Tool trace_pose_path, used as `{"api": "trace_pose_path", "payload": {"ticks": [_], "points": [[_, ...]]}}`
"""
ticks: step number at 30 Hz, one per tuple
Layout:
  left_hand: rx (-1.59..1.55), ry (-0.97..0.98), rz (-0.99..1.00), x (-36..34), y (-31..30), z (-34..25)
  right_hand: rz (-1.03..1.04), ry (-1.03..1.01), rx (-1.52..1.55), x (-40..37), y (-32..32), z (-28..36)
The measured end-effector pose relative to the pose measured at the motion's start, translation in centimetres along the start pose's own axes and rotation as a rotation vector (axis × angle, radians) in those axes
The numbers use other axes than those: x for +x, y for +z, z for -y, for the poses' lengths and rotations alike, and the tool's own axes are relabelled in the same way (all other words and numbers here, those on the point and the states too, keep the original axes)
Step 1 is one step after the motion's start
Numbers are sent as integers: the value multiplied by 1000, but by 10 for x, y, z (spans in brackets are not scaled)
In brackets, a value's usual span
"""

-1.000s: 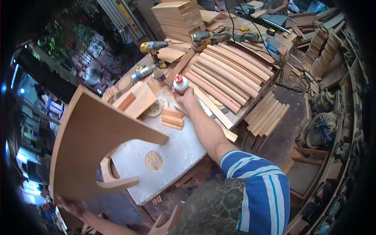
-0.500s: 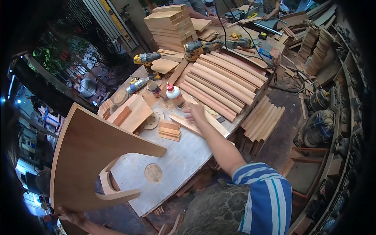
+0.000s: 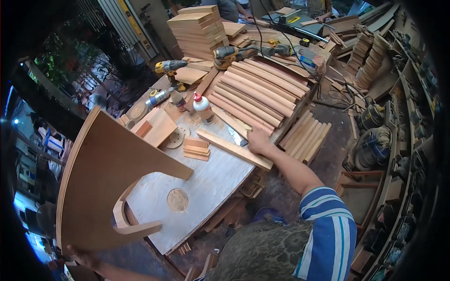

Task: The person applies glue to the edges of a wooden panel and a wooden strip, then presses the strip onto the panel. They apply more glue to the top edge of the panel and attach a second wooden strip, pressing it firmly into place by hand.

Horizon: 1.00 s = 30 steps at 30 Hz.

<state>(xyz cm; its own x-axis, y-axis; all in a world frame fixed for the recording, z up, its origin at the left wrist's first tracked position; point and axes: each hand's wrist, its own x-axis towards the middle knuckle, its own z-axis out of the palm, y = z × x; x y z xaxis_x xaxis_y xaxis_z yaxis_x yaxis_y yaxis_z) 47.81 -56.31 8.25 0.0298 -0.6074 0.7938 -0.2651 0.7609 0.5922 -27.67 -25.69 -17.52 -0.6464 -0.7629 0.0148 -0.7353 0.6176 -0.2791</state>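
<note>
My left hand [image 3: 80,256] grips the lower edge of a large curved wooden panel [image 3: 101,173], which stands upright at the left with a forked end over the worktable [image 3: 213,185]. My right hand [image 3: 258,141] is closed at the near end of a thin wooden strip [image 3: 230,120]; its fingertips are partly hidden. In front of it lies a thicker wooden strip [image 3: 229,149]. A silvery object [image 3: 236,136] lies between the two strips. The glue bottle with a red cap [image 3: 203,109] stands behind them, and small wooden blocks [image 3: 197,148] lie to the left.
Rounded wooden rods [image 3: 262,91] cover the table's far right, beside a yellow power tool [image 3: 229,56]. A drill [image 3: 169,68], a can [image 3: 157,97] and stacked boards [image 3: 197,30] stand farther back. More rods [image 3: 307,138] are beyond the right edge. Other people's arms show at the top.
My right hand has moved right, away from the glue bottle, and its fingers have closed. The silvery object now shows between the strips. My left hand still holds the panel; the view has shifted slightly.
</note>
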Motion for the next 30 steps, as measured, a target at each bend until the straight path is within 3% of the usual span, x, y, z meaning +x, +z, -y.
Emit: {"api": "trace_pose_path", "payload": {"ticks": [2,4,6,7,8,10,12,14,18,19,22,23,26,27,28,30], "points": [[-68,-53,34,-11,25,-47,-60,-2,115,-4,-27,4],[-156,-237,117,-19,30,-63,-90,-14,101,-6,-41,1],[-126,-150,128,-26,36,-78,-156,75,357,-17,-50,0],[-91,-58,139,-30,41,-86,-64,204,493,-39,-87,16],[-101,-58,142,-39,52,-101,-117,192,599,-55,-92,13],[-86,-60,13,-59,66,-128,-235,143,1276,-89,-92,3],[-14,21,27,-69,58,-126,-325,87,1846,-142,-131,25],[-117,-19,-2,-86,67,-149,-408,-14,1898,-181,-144,38],[-184,84,58,-118,62,-167,-488,-223,1900,-253,-172,79],[-429,90,111,-126,66,-176,-500,-222,1889,-267,-176,84],[-261,168,102,-149,62,-185,-583,-295,1814,-306,-189,92],[-211,282,180,-148,55,-184,-588,-259,1769,-318,-193,92],[-277,256,307,-163,52,-213,-628,-214,1711,-340,-212,106],[-378,314,267,-173,57,-212,-757,-254,1717,-343,-220,113],[-264,340,336,-174,53,-220,-887,-292,1724,-348,-227,120],[-407,235,341,-190,59,-239,-835,-339,1678,-356,-237,122]]}}
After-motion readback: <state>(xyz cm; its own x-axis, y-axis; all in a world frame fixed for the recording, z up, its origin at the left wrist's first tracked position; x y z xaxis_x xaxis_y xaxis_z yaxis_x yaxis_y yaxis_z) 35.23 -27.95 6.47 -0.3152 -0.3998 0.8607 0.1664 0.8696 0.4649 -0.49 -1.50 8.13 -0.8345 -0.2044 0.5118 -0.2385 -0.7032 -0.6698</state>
